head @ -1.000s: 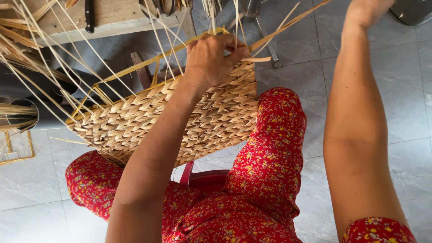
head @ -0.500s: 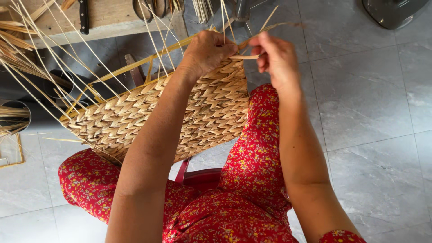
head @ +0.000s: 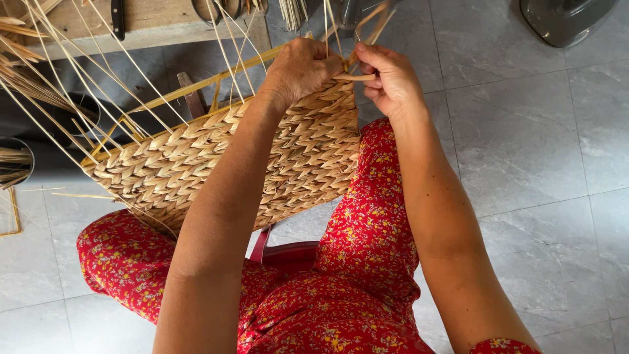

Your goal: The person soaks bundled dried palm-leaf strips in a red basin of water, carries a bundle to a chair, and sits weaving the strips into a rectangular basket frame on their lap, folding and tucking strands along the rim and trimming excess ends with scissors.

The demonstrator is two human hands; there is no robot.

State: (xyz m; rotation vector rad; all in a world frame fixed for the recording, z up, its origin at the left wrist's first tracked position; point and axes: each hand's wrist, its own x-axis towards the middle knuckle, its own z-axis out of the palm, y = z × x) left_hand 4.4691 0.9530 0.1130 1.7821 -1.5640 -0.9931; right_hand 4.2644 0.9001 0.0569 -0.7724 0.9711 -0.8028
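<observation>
A half-woven straw basket on a yellow wire frame rests across my lap, its rim pointing away from me. My left hand grips the basket's upper right corner, fingers curled over the rim. My right hand is just to the right of it, pinching a flat tan straw strand that leads into the corner of the weave. Thin loose stakes fan up and left from the rim.
A wooden bench with a dark-handled tool and scissors stands at the top left. Bundles of straw lie at the left edge. A grey appliance base sits top right. A red stool shows under me on grey floor tiles.
My right hand came down from far up at the right and closed on the strand beside my left hand. The basket stayed on my lap.
</observation>
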